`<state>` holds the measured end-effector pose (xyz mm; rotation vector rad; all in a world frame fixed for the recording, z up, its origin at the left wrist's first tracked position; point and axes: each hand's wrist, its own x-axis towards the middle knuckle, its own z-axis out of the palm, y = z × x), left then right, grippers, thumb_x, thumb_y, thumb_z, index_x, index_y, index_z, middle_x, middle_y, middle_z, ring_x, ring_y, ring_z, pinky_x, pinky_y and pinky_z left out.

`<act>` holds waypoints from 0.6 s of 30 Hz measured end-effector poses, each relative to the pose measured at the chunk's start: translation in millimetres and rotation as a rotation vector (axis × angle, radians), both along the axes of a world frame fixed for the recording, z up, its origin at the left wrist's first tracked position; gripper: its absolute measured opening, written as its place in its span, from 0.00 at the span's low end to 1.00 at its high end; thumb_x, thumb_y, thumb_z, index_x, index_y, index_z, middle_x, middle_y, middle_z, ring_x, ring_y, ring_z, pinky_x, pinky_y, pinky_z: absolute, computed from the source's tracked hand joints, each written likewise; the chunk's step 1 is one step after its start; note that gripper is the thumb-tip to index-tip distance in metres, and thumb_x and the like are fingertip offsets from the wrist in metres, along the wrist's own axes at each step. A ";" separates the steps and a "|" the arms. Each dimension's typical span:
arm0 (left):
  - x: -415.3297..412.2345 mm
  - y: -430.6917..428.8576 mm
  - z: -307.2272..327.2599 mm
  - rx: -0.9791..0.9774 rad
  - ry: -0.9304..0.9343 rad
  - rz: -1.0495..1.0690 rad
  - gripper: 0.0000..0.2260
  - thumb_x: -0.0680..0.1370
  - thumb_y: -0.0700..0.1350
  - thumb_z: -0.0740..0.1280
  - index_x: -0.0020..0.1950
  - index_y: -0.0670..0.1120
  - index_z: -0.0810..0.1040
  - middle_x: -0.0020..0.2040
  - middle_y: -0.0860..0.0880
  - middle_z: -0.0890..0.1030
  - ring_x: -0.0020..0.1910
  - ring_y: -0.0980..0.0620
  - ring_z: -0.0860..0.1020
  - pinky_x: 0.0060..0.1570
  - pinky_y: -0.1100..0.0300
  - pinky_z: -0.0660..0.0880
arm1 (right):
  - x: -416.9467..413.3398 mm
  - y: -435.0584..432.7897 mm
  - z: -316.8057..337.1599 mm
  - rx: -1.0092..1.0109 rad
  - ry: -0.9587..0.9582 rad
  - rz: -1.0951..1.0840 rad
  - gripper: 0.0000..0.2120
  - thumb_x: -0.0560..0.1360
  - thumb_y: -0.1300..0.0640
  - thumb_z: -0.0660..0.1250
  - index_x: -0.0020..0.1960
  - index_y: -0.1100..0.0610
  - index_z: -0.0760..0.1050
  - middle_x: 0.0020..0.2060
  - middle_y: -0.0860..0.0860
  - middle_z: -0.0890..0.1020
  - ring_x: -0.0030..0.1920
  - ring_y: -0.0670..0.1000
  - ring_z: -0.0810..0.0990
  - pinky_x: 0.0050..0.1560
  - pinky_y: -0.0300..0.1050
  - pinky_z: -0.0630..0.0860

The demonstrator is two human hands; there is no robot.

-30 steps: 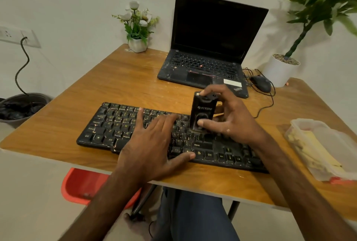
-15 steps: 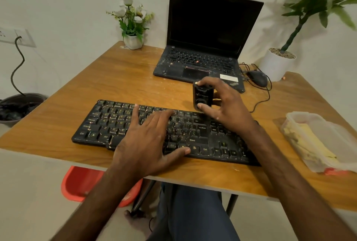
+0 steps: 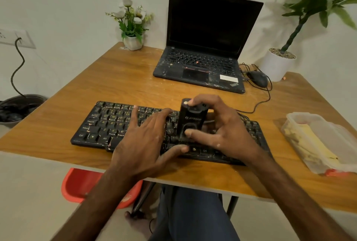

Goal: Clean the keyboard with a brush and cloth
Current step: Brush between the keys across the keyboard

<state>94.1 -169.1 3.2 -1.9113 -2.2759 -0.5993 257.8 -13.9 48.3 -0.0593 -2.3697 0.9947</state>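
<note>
Keyboard (image 3: 116, 124) lies on wooden surface (image 3: 125, 86). Left grip (image 3: 143, 144) flat, fingers straight, pressing keyboard's middle keys. Right grip (image 3: 228, 132) curled round upright black brush (image 3: 193, 120), standing on keyboard right of centre.

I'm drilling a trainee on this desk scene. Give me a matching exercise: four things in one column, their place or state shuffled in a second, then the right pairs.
Things
1. laptop
2. left hand
3. brush
4. plastic container

Places or states
a. gripped upright by the right hand
b. near the right edge of the table
c. open, screen dark, at the far side
d. lying flat on the keyboard

Pairs: 1-c, 2-d, 3-a, 4-b.
</note>
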 end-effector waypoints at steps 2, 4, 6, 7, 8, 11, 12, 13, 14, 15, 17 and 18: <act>-1.2 -0.8 1.0 0.024 -0.018 -0.017 0.44 0.76 0.76 0.41 0.78 0.42 0.57 0.72 0.47 0.74 0.71 0.54 0.72 0.76 0.33 0.46 | -1.5 -2.8 -5.6 0.111 -0.019 -0.002 0.28 0.73 0.59 0.76 0.66 0.42 0.68 0.61 0.42 0.74 0.58 0.49 0.80 0.48 0.46 0.84; -1.1 -1.4 2.0 0.038 -0.033 -0.020 0.44 0.76 0.76 0.40 0.76 0.43 0.58 0.70 0.47 0.76 0.70 0.53 0.73 0.76 0.33 0.46 | -5.4 11.4 -2.4 0.176 -0.035 -0.155 0.29 0.73 0.58 0.76 0.67 0.43 0.66 0.61 0.45 0.74 0.58 0.48 0.79 0.48 0.48 0.84; -1.0 -2.2 2.4 0.040 -0.042 -0.021 0.45 0.75 0.76 0.40 0.76 0.42 0.58 0.70 0.47 0.76 0.70 0.53 0.73 0.76 0.33 0.45 | -6.6 21.1 1.6 0.184 -0.026 -0.222 0.29 0.73 0.58 0.76 0.66 0.44 0.66 0.60 0.44 0.74 0.57 0.46 0.78 0.49 0.46 0.84; -1.1 -2.3 2.2 0.040 -0.043 -0.024 0.45 0.75 0.77 0.39 0.76 0.42 0.58 0.70 0.47 0.76 0.69 0.53 0.73 0.76 0.34 0.45 | -5.8 17.3 1.9 0.170 -0.026 -0.197 0.28 0.73 0.58 0.76 0.66 0.44 0.66 0.59 0.42 0.74 0.58 0.45 0.78 0.49 0.45 0.83; -1.0 -2.2 1.8 0.041 -0.046 -0.027 0.45 0.75 0.77 0.39 0.76 0.43 0.58 0.69 0.48 0.76 0.69 0.54 0.73 0.76 0.34 0.45 | -3.8 10.1 0.7 0.155 -0.033 -0.144 0.28 0.73 0.58 0.76 0.66 0.43 0.66 0.59 0.40 0.73 0.58 0.44 0.78 0.49 0.44 0.83; -2.1 -1.1 1.3 0.053 -0.052 -0.033 0.46 0.74 0.77 0.39 0.76 0.43 0.59 0.68 0.49 0.76 0.68 0.54 0.74 0.76 0.33 0.46 | 2.7 -3.9 -4.3 0.220 -0.036 -0.026 0.27 0.74 0.57 0.75 0.66 0.43 0.67 0.60 0.44 0.75 0.57 0.47 0.79 0.49 0.43 0.83; -2.4 -1.2 1.4 0.050 -0.048 -0.029 0.46 0.74 0.77 0.39 0.76 0.43 0.59 0.68 0.49 0.76 0.68 0.54 0.74 0.76 0.33 0.46 | 2.0 1.4 -3.2 0.258 -0.042 -0.060 0.27 0.74 0.57 0.75 0.66 0.43 0.66 0.61 0.44 0.75 0.57 0.47 0.79 0.49 0.44 0.83; -2.6 -1.3 1.4 0.044 -0.045 -0.025 0.46 0.74 0.77 0.39 0.76 0.43 0.59 0.68 0.48 0.76 0.68 0.54 0.74 0.76 0.33 0.45 | 1.0 9.0 -1.7 0.265 -0.050 -0.122 0.28 0.74 0.57 0.75 0.67 0.43 0.66 0.61 0.42 0.74 0.57 0.47 0.79 0.48 0.45 0.84; -2.3 -1.3 1.5 0.039 -0.042 -0.024 0.46 0.74 0.78 0.38 0.76 0.43 0.59 0.69 0.48 0.76 0.69 0.53 0.74 0.76 0.33 0.45 | 0.8 15.7 0.7 0.231 -0.050 -0.178 0.28 0.73 0.57 0.75 0.67 0.43 0.66 0.60 0.40 0.73 0.57 0.47 0.79 0.48 0.47 0.84; -2.1 -1.3 1.1 0.036 -0.041 -0.024 0.47 0.74 0.78 0.38 0.76 0.43 0.59 0.69 0.48 0.76 0.69 0.53 0.74 0.76 0.33 0.45 | 0.7 19.2 2.2 0.175 -0.050 -0.200 0.28 0.73 0.58 0.76 0.66 0.43 0.66 0.60 0.38 0.73 0.58 0.47 0.79 0.47 0.48 0.84; -2.3 -0.8 0.6 0.030 -0.035 -0.021 0.48 0.73 0.78 0.37 0.76 0.42 0.59 0.70 0.48 0.76 0.69 0.54 0.74 0.76 0.33 0.45 | 1.7 12.6 1.3 0.129 -0.055 -0.135 0.28 0.73 0.58 0.76 0.66 0.43 0.67 0.60 0.41 0.74 0.58 0.46 0.79 0.48 0.45 0.84; -2.4 -0.6 0.2 0.027 -0.035 -0.020 0.48 0.73 0.78 0.37 0.76 0.42 0.59 0.70 0.48 0.76 0.69 0.54 0.74 0.75 0.33 0.45 | 2.8 5.4 -0.7 0.162 -0.065 -0.079 0.28 0.73 0.58 0.76 0.66 0.42 0.67 0.60 0.44 0.75 0.58 0.46 0.79 0.50 0.42 0.83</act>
